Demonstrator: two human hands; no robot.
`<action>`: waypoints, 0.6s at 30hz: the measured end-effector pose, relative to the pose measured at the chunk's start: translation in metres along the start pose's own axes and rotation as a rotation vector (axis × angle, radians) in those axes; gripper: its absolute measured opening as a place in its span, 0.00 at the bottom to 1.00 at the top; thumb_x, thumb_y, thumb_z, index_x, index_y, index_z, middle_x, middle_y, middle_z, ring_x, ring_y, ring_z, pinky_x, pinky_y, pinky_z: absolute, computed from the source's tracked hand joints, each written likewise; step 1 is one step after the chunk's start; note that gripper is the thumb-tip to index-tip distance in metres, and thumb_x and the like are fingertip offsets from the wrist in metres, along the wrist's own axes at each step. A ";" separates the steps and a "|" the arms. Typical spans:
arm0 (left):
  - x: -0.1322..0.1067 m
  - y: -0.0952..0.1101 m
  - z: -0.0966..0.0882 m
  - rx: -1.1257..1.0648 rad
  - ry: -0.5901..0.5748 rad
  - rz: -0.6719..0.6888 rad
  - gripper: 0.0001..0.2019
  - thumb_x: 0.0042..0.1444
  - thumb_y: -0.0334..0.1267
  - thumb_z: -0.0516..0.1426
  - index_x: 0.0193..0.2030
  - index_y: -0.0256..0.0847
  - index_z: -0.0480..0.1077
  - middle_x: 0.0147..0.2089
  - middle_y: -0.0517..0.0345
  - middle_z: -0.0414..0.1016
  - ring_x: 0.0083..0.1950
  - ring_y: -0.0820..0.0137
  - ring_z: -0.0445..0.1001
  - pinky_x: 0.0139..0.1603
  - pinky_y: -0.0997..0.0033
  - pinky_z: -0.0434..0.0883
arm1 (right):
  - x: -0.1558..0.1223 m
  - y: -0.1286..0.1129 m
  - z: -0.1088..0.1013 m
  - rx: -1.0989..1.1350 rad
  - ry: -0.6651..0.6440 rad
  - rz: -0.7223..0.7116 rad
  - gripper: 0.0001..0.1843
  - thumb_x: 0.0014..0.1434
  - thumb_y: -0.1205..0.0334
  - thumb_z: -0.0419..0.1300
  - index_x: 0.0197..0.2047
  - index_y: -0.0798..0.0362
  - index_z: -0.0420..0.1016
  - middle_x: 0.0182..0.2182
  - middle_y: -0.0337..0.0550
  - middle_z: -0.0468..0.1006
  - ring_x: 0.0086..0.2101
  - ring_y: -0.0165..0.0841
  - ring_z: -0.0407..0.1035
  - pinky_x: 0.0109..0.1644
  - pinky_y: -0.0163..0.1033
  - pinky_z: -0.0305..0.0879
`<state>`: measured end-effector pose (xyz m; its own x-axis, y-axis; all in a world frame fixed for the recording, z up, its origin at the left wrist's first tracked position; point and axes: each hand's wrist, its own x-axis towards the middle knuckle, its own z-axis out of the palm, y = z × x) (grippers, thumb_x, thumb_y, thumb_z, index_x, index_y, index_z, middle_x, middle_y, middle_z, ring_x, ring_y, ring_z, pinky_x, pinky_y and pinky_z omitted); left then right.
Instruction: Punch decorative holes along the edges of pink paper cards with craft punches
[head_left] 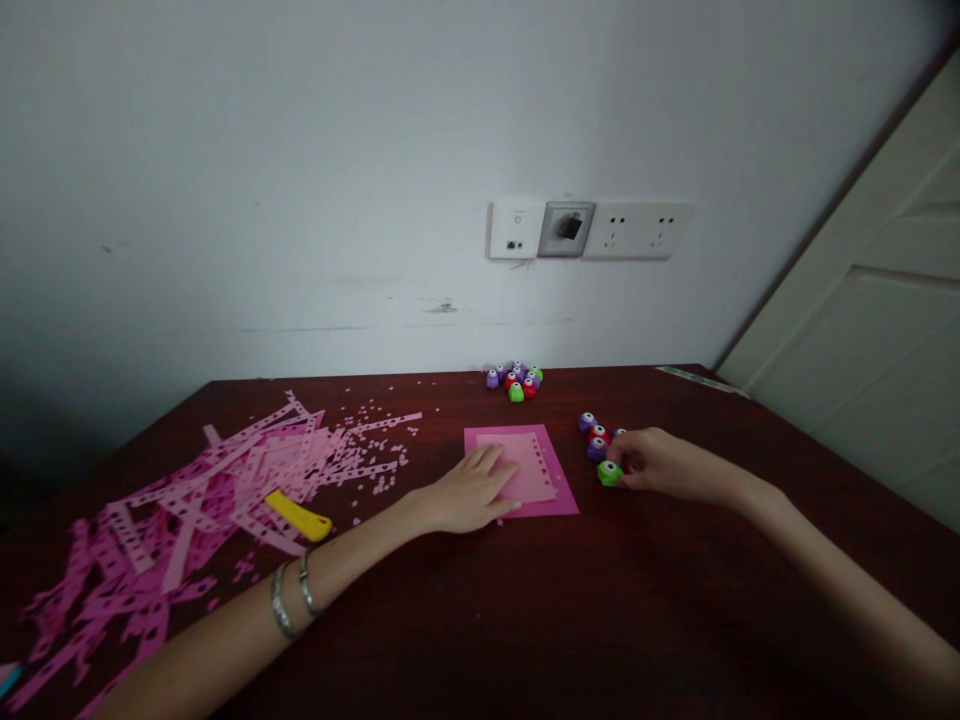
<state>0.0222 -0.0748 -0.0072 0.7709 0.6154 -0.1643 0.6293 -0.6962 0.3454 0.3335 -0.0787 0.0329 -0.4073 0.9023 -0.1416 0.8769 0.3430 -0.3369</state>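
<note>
My left hand (472,490) lies flat with its fingers spread on a light pink sheet (531,478). A row of small punched holes runs along that sheet's right edge. Beneath it is a larger, darker pink sheet (562,497). To the right, my right hand (656,465) has its thumb and fingers curled around the side of a green paper punch (609,474) with a white top. Close by stand a red punch (598,434) and purple punches (587,422). Part of another punch shows behind my right fingers.
Pink strips (187,510) full of holes heap on the left of the dark table (480,620), with tiny cut-outs (382,470) scattered beside them. A yellow-handled tool (298,515) lies there. Several more punches (517,382) cluster near the wall. A patterned strip (701,380) lies at the back right.
</note>
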 end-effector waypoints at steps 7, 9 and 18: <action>-0.001 0.002 -0.002 0.005 0.006 0.007 0.35 0.59 0.59 0.38 0.66 0.37 0.44 0.69 0.44 0.32 0.68 0.53 0.30 0.65 0.51 0.41 | 0.001 0.009 0.006 -0.106 0.004 0.051 0.09 0.45 0.64 0.59 0.33 0.50 0.75 0.30 0.41 0.75 0.29 0.35 0.68 0.32 0.36 0.59; -0.001 0.004 -0.003 0.002 0.008 0.001 0.35 0.59 0.59 0.38 0.66 0.36 0.43 0.69 0.43 0.33 0.68 0.53 0.31 0.64 0.52 0.41 | -0.001 0.009 0.007 -0.098 0.041 0.052 0.09 0.45 0.63 0.60 0.33 0.49 0.75 0.30 0.42 0.75 0.28 0.36 0.68 0.31 0.37 0.59; 0.000 0.002 -0.007 -0.008 0.074 0.001 0.35 0.59 0.58 0.40 0.65 0.36 0.46 0.69 0.43 0.35 0.68 0.52 0.33 0.64 0.50 0.43 | 0.003 -0.034 -0.001 0.152 0.195 -0.075 0.11 0.56 0.57 0.53 0.33 0.52 0.75 0.28 0.45 0.76 0.27 0.34 0.67 0.31 0.37 0.59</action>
<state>0.0231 -0.0736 0.0000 0.7622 0.6404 -0.0947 0.6272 -0.6943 0.3529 0.3027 -0.0873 0.0448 -0.4002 0.9140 0.0666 0.7912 0.3813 -0.4782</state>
